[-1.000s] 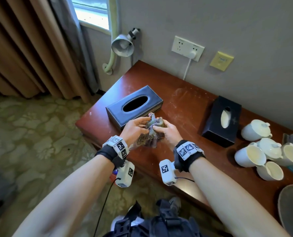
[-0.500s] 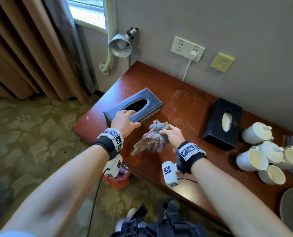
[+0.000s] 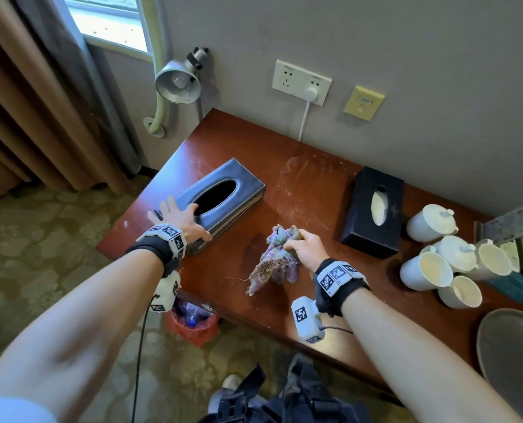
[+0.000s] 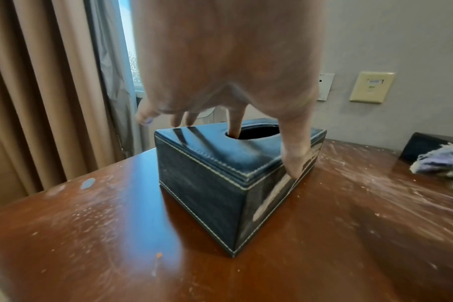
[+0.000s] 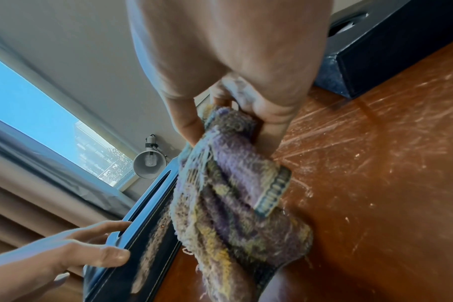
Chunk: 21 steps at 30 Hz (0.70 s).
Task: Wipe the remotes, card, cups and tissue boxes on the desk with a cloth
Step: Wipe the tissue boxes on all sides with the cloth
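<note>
Two tissue boxes: both on the desk (image 3: 330,190), well apart, the cloth between them
Long tissue box (image 3: 223,196): dark blue leather-look with pale stitching, oval slot on top, lying flat near the desk's left end; also seen in the left wrist view (image 4: 220,173) and at the lower left of the right wrist view (image 5: 153,204)
Left hand (image 3: 180,221): spread flat over the near end of the long box, fingers straight; index finger (image 4: 234,122) dips at the edge of the slot, thumb (image 4: 295,155) lies down the box's near side; whether the palm bears on the lid cannot be told
Right hand (image 3: 306,248): fingers and thumb curled round the bunched top of the cloth, seen closely in the right wrist view (image 5: 236,71)
Cloth (image 3: 274,261): worn terry, purple, yellow and grey, frayed at the edge with a loose thread; it hangs from the right hand, lower end seemingly on the desk just right of the long box (image 5: 233,194)
Upright tissue box (image 3: 373,212): black, cube-like, white tissue showing in its oval opening, near the wall
Cups (image 3: 455,257): white ceramic, clustered at the desk's right, two with lids, three open and tipped toward the camera
Desk surface: reddish-brown wood, streaked with pale smears and scratches
Wall: double socket (image 3: 301,82) with a white plug and cord, a yellow plate (image 3: 364,102) beside it
Lamp (image 3: 177,83): grey metal shade, mounted left of the socket
Floor: red bin (image 3: 194,323) under the desk's front edge
</note>
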Each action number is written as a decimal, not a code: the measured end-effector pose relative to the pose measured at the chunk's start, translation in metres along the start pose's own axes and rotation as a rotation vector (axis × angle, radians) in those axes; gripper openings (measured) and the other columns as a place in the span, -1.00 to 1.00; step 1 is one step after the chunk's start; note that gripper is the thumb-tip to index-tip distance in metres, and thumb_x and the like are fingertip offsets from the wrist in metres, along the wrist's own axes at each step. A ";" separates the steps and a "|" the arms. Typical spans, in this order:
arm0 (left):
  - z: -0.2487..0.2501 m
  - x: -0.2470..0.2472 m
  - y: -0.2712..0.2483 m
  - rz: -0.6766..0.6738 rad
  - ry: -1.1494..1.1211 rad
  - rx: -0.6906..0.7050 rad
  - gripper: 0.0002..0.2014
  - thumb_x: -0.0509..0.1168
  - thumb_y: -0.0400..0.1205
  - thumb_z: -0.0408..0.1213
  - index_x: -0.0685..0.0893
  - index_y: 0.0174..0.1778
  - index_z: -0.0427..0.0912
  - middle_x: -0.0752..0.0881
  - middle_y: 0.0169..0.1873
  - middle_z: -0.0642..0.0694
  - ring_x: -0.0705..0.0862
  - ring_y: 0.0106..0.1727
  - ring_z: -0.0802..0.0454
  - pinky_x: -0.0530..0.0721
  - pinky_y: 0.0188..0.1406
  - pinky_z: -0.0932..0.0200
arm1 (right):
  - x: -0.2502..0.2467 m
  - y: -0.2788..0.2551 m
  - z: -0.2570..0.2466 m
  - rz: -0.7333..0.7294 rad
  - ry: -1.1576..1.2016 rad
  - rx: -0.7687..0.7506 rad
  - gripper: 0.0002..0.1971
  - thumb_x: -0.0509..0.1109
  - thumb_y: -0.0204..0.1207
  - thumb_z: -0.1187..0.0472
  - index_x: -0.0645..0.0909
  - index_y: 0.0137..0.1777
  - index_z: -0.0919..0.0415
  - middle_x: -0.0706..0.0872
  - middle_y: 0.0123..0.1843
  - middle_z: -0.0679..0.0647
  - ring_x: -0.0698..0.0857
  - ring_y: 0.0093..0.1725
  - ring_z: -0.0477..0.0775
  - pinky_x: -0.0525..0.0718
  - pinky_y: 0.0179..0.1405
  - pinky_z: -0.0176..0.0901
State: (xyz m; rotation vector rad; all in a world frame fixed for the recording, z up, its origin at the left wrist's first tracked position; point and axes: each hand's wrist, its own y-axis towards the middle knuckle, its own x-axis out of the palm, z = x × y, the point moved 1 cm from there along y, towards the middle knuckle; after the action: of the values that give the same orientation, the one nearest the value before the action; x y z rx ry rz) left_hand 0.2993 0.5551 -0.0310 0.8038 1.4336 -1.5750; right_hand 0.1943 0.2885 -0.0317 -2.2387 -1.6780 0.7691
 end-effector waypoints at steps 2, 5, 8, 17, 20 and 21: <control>0.001 0.001 0.002 0.008 -0.026 0.004 0.01 0.57 0.36 0.12 0.14 0.67 0.24 0.03 0.65 -0.31 -0.07 0.70 -0.26 0.02 0.61 -0.42 | -0.003 0.000 0.000 0.010 -0.011 0.003 -0.80 0.38 0.37 0.51 0.69 -0.15 0.22 0.72 -0.20 0.14 0.65 -0.18 0.10 0.63 -0.10 -0.10; 0.000 0.001 0.005 0.032 -0.074 -0.007 0.15 0.62 0.33 0.06 -0.03 0.69 0.23 0.16 0.58 -0.33 0.04 0.66 -0.28 0.19 0.56 -0.35 | -0.006 -0.001 -0.002 0.012 -0.025 0.013 -0.83 0.38 0.37 0.50 0.70 -0.16 0.24 0.73 -0.23 0.10 0.66 -0.20 0.08 0.64 -0.08 -0.09; -0.002 -0.003 0.008 0.049 -0.015 -0.016 0.21 0.64 0.27 0.15 -0.02 0.70 0.15 0.30 0.49 -0.31 0.18 0.59 -0.27 0.28 0.53 -0.23 | -0.009 0.000 0.000 0.015 -0.048 0.020 -0.81 0.39 0.34 0.47 0.66 -0.04 0.47 0.66 -0.23 0.15 0.60 -0.21 0.09 0.57 -0.14 -0.08; 0.009 0.006 -0.013 0.060 -0.007 0.023 0.09 0.63 0.27 0.16 0.12 0.61 0.12 0.36 0.37 -0.29 0.28 0.47 -0.27 0.33 0.48 -0.22 | -0.016 -0.005 0.000 0.072 -0.104 0.016 -0.70 0.39 0.22 0.31 0.65 -0.03 0.38 0.70 -0.20 0.11 0.64 -0.17 0.10 0.63 -0.08 -0.02; 0.013 0.017 -0.026 0.075 -0.025 0.062 0.08 0.63 0.26 0.18 0.16 0.61 0.11 0.33 0.40 -0.28 0.25 0.48 -0.27 0.31 0.48 -0.25 | -0.019 -0.010 0.000 0.161 -0.071 0.019 -0.65 0.42 0.36 0.34 0.57 0.15 0.12 0.72 0.05 0.06 0.70 0.05 0.10 0.67 0.18 0.02; 0.016 0.021 -0.031 0.078 -0.021 0.080 0.08 0.62 0.27 0.19 0.15 0.61 0.10 0.31 0.41 -0.27 0.25 0.47 -0.27 0.31 0.48 -0.25 | -0.020 -0.013 0.001 0.187 -0.055 0.023 -0.62 0.43 0.38 0.34 0.54 0.20 0.10 0.71 0.10 0.07 0.70 0.09 0.11 0.65 0.23 0.03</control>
State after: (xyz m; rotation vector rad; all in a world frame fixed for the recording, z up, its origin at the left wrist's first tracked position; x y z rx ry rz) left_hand 0.2636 0.5362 -0.0332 0.8769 1.3164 -1.5847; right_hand 0.1792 0.2733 -0.0207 -2.4036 -1.4891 0.8952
